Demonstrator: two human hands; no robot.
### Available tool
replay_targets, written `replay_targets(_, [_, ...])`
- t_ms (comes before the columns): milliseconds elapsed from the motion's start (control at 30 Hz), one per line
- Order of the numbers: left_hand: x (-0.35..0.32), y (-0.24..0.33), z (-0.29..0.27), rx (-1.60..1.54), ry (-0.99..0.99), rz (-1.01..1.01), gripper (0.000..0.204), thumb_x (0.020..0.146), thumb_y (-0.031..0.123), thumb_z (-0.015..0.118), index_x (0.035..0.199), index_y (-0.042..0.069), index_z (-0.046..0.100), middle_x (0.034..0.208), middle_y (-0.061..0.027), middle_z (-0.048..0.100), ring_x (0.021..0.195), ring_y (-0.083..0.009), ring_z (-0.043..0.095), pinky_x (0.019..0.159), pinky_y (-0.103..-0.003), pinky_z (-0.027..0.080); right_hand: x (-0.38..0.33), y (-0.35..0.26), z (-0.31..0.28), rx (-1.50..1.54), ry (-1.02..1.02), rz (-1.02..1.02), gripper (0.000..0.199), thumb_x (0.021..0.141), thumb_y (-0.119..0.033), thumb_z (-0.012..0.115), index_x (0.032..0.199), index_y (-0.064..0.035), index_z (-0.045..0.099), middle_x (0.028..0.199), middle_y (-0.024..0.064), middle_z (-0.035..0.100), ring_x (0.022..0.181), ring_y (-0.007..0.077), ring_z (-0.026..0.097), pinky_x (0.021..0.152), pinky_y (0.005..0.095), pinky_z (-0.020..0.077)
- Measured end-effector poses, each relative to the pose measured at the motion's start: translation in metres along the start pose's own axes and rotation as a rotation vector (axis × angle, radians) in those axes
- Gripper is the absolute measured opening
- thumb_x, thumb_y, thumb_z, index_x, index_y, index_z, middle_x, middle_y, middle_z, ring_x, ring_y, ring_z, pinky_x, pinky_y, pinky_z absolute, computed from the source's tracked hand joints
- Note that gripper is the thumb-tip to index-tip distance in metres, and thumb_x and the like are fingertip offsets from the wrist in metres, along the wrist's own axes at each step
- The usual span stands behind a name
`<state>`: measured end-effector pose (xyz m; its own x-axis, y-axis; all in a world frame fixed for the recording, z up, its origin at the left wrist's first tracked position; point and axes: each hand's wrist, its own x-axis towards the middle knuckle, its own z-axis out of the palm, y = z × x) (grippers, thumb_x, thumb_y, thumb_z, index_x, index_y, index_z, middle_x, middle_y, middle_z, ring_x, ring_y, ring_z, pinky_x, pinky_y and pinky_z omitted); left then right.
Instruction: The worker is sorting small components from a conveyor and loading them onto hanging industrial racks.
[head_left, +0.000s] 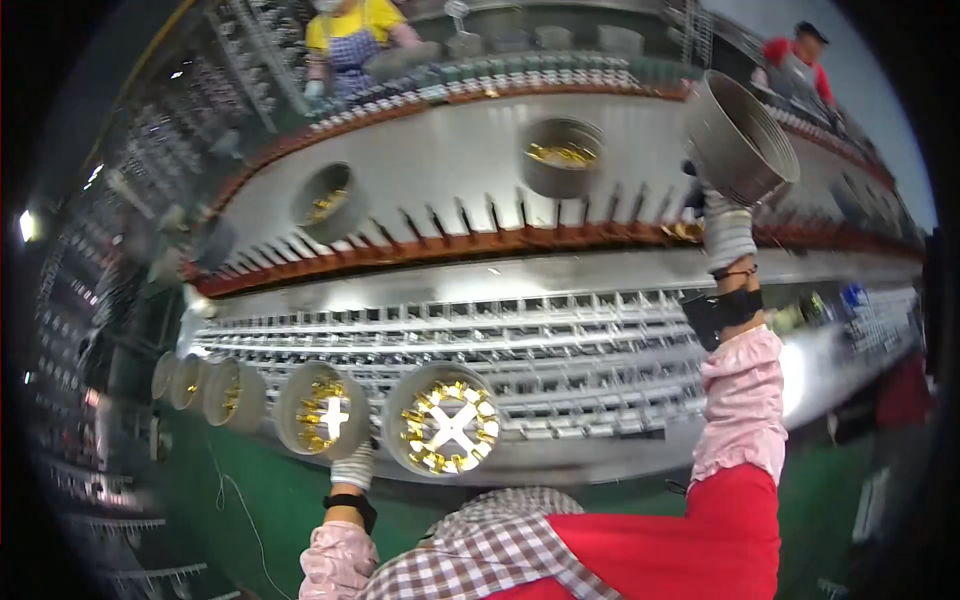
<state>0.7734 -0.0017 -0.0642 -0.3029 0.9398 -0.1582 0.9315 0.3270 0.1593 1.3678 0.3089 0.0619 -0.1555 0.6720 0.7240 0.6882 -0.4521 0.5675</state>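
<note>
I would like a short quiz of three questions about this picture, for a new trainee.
1. True or false: the right hand holds a metal can raised above the conveyor.
2. Which hand is at the row of cans near the person? A) left hand B) right hand C) neither
3. Fill in: the cans in the near row hold ____-coloured parts around a white cross.

Key
1. True: the gloved right hand is lifted high, gripping the can from below.
2. A: the left hand touches the row's lower edge, between two cans.
3. Gold.
</note>
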Motion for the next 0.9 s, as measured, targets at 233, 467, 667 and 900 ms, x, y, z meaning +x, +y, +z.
replay_targets(233, [0.013,0.019,-0.010,0.084,-0.118,0.114,0.029,0.083,0.014,0.034,0.102,0.006,0.054,0.105,-0.0143,0.055,0.098,-0.0279,0.052,0.087,-0.035,0.040,-0.168,0.019,-0.122,-0.230,0.529,0.086,0.025,0.081,-0.016,0.050,0.102,-0.0025,0.050,0.076,0.0115,0.058,0.068,0.0222,0.057,0.065,0.0310,0.0490])
replay_targets(467, [0.016,-0.026,0.030,0.541,0.316,0.551,0.021,0.080,0.011,0.038,0.083,0.004,0.057,0.082,-0.0149,0.060,0.077,-0.0267,0.059,0.068,-0.036,0.047,-0.255,-0.009,-0.180,1.690,-0.694,0.336,0.036,0.082,-0.025,0.046,0.116,-0.0114,0.047,0.108,0.0100,0.056,0.103,0.0221,0.051,0.086,0.0335,0.0409])
replay_targets(667, [0.001,0.021,-0.024,0.527,-0.095,0.384,0.020,0.078,0.011,0.041,0.088,0.004,0.057,0.092,-0.0141,0.060,0.085,-0.0219,0.058,0.077,-0.034,0.045,-0.241,-0.024,-0.220,1.661,-0.556,0.293,0.033,0.082,-0.023,0.046,0.113,-0.0100,0.049,0.105,0.0101,0.057,0.100,0.0230,0.052,0.084,0.0345,0.0417])
replay_targets(900, [0.020,-0.006,0.011,0.604,0.035,0.442,0.022,0.077,0.012,0.043,0.090,0.003,0.059,0.091,-0.0148,0.061,0.085,-0.0276,0.058,0.078,-0.039,0.044,-0.241,-0.057,-0.237,1.620,-0.545,0.264,0.030,0.083,-0.021,0.045,0.109,-0.0084,0.051,0.102,0.0103,0.057,0.097,0.0240,0.053,0.082,0.0357,0.0426])
